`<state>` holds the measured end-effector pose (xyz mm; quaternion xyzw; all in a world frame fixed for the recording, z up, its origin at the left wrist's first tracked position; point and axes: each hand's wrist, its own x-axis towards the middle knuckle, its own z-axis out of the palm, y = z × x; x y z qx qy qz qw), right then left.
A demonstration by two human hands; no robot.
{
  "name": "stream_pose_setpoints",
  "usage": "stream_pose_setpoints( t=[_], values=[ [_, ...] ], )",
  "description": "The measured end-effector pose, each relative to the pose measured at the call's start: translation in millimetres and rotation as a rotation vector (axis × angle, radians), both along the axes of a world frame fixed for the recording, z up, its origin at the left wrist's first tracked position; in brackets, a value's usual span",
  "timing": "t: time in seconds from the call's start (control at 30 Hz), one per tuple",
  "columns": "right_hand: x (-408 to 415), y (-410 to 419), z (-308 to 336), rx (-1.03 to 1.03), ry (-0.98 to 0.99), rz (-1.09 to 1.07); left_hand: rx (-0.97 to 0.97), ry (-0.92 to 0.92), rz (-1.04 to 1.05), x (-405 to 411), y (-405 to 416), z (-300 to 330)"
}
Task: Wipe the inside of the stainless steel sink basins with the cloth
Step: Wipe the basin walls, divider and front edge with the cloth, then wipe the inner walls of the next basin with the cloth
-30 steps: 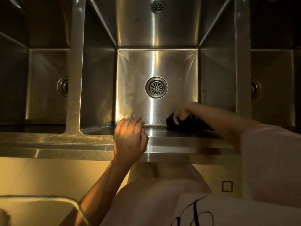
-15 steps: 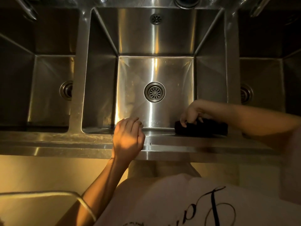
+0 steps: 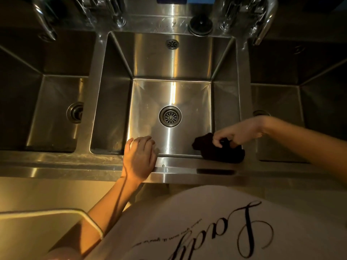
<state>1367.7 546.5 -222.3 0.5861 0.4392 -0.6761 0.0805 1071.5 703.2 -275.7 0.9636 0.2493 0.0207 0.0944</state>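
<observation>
Down at the sink's (image 3: 189, 163) front rim, right-hand fingers (image 3: 224, 137) pinch the cloth (image 3: 219, 152).

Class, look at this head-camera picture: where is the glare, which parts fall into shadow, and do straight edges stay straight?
Head view: a bright vertical glare streak runs down the middle basin past its drain; the side basins lie in deep shadow; the dark cloth in the right hand shows almost no detail; wide-angle distortion splays the basin walls outward; warm light colours the left hand.

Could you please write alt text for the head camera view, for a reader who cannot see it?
A person's right hand grips a dark cloth at the near right corner of the middle sink basin, while the left hand rests on the front rim. Darker basins flank it; faucets stand behind.
</observation>
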Motion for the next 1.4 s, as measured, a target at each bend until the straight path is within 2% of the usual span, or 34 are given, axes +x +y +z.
stream_pose_setpoints(
  t=[0.1, 0.2, 0.3, 0.47, 0.57, 0.77, 0.93, 1.17, 1.4],
  values=[
    [0.0, -8.3, -0.5, 0.074, 0.003, -0.099, -0.002, 0.000, -0.022, 3.8, 3.1, 2.0],
    [-2.0, -11.6, -3.4, 0.105, 0.039, -0.298, 0.010, -0.046, -0.056, 9.4, 15.6, 5.9],
    [-8.2, -12.6, -9.1, 0.158, 0.077, -0.561, 0.012, -0.075, -0.099, 19.4, 44.1, 9.7],
    [-36.7, 2.1, -25.3, 0.266, 0.183, -1.152, 0.045, -0.022, -0.192, 41.5, 115.4, 17.4],
    [-68.7, 32.1, -30.0, 0.334, 0.143, -1.439, 0.026, -0.034, -0.265, 53.3, 157.3, 23.2],
    [-124.9, 103.3, -21.5, 0.467, 0.051, -1.824, 0.040, -0.091, -0.489, 73.0, 224.4, 33.1],
    [-148.5, 159.6, -36.2, 0.543, -0.030, -2.172, -0.004, -0.115, -0.589, 98.4, 267.6, 33.7],
    [-128.1, 213.4, -69.7, 0.567, -0.034, -2.758, -0.033, -0.007, -0.816, 134.5, 291.0, 20.9],
    [-72.5, 218.8, -110.7, 0.592, -0.086, -3.097, -0.066, 0.054, -0.951, 152.6, 299.4, -8.1]
  ],
)
